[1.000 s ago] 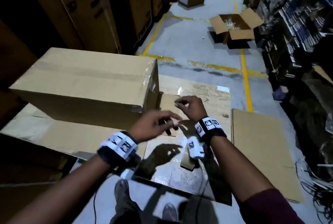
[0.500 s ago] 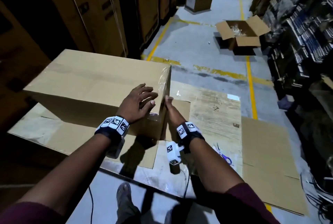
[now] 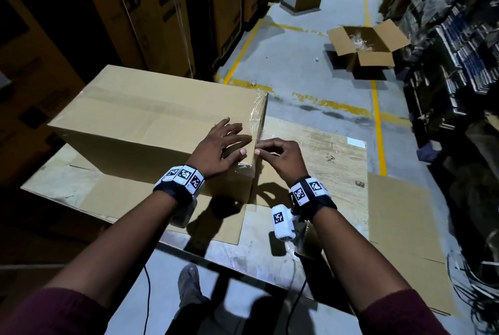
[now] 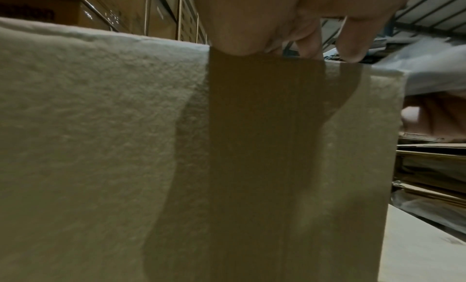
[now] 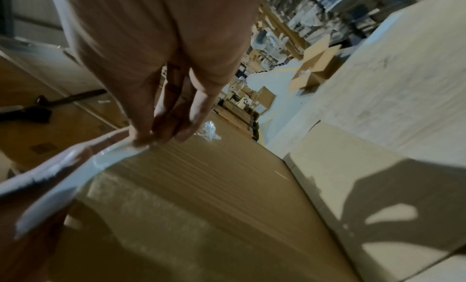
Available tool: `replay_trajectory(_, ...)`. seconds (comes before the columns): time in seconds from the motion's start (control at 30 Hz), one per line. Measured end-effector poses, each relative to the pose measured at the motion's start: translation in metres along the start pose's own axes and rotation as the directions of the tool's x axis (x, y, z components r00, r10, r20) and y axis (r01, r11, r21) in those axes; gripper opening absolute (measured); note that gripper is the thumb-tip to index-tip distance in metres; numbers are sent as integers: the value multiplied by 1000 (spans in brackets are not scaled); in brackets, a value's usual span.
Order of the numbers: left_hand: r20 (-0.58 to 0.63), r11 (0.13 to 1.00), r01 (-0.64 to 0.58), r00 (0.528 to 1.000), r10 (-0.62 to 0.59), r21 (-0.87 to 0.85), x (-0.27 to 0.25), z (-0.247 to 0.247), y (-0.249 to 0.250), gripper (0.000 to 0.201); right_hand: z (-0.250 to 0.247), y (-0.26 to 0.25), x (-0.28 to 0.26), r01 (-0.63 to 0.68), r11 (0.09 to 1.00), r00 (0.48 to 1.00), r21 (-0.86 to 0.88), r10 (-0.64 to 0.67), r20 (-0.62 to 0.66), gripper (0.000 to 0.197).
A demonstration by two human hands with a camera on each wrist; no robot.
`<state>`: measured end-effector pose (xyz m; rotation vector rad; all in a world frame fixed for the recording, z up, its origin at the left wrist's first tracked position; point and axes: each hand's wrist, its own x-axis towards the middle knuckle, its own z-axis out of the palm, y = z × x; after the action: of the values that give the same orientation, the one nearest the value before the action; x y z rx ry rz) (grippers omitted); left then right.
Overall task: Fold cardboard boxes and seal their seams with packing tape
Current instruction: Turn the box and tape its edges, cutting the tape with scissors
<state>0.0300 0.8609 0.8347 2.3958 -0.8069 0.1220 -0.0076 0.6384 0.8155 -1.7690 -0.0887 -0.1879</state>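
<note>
Resting on flattened cardboard (image 3: 129,199) over the desk (image 3: 256,261), left of frame centre: closed cardboard box (image 3: 151,124). Left hand (image 3: 218,149) flat on its top, fingers spread. Right hand (image 3: 280,155) pinching clear tape (image 3: 258,116) at the box's right edge.

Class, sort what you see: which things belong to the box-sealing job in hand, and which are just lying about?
In the job:
closed cardboard box
clear tape on its end edge
left hand flat on top
right hand at the taped edge

Lying about:
open box on the floor
flat cardboard sheet
</note>
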Motion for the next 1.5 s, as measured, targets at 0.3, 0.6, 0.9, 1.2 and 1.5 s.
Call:
replay_trajectory(0.3,106,999,-16,994,13,36,4,0,-4,63,-7,5,-9,8,997,981,-75,7,195,16)
replay_trajectory(0.6,41,981,-85,996,79,174,-1,6,-2,74,12,14,-11,239,914,965,-329,-187,184,22)
replay_trajectory(0.9,143,908,-208,976,166,364,-7,8,-5,82,-17,-20,67,307,718,936,-624,-345,63,22)
replay_trajectory(1.2,56,853,-143,990,133,502,-23,-7,-15,70,30,-12,169,152,603,942,-783,152,300,92)
replay_trajectory(1.5,-191,903,-194,940,283,383,4,-51,-5,53,16,-19,169,-75,784,945,-616,253,206,59)
